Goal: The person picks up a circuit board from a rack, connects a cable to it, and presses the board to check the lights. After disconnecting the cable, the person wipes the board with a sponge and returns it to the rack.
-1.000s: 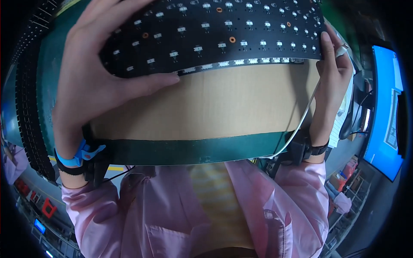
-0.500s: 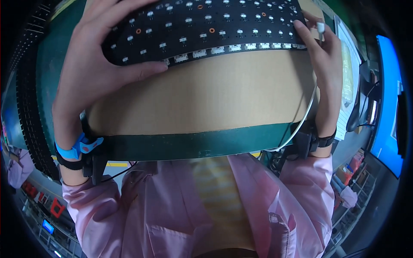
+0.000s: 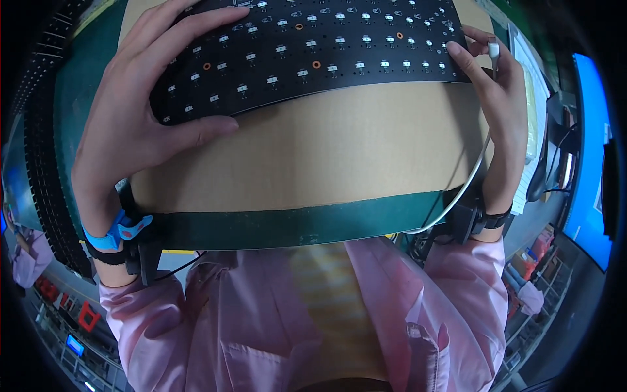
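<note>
The left hand is spread wide around the left end of a black board, with fingers over its top and the thumb by its near edge. The right hand pinches the board's right edge, and a white plug pokes up between its fingers. The plug's white cord runs down to the near side. The board, dotted with little white lights, is over the far part of a brown sheet. Under that is a green mat. Long black strips lie far left, and a blue screen stands far right.
</note>
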### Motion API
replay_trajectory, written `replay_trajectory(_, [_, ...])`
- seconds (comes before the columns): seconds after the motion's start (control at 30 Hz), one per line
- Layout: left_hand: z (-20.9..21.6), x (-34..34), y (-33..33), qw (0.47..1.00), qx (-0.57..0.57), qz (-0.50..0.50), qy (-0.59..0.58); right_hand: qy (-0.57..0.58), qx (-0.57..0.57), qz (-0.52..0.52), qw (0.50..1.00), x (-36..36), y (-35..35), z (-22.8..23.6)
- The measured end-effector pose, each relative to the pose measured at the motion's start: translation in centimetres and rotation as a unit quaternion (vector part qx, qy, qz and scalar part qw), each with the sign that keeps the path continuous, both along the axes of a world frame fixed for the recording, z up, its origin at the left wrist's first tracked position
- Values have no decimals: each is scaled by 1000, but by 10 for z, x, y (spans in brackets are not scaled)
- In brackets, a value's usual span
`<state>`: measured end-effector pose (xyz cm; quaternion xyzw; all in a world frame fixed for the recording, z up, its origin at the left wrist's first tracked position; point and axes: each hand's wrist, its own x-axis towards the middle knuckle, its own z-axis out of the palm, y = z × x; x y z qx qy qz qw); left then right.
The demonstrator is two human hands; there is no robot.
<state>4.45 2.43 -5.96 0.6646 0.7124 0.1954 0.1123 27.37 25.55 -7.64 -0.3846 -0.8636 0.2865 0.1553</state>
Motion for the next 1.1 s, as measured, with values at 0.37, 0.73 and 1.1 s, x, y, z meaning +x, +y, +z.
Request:
replay_trajectory(0.37, [-2, -4, 0, 1000, -4, -6, 2, 23, -9, 7, 1000, -1, 1, -5])
replay_trajectory(0.73, [15, 19, 1, 996, -46, 63, 30, 31, 3, 7, 999, 2, 0, -9])
replay_trajectory(1.1, [8, -6, -7, 1000, -12, 4, 17, 9, 15, -6, 1000, -1, -10, 1])
